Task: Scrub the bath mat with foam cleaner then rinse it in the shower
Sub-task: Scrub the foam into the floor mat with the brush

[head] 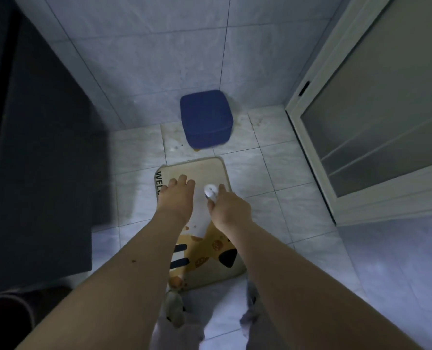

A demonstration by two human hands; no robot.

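Stool: blue plastic stool point(206, 118), square top with rounded corners, standing on the floor in the corner where two walls meet.
Floor: pale marbled tiles point(298, 173), brownish staining around the stool's base.
Walls: grey-white tiles point(159, 46).
Door: white-framed door point(376, 117) with frosted panel, at right.
Left side: dark unit point(40, 147), detail unclear.

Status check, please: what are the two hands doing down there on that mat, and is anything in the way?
Left hand flat on bath mat. Right hand has a grip on white-capped cleaner can, held above mat. Blue stool beyond mat, apart.
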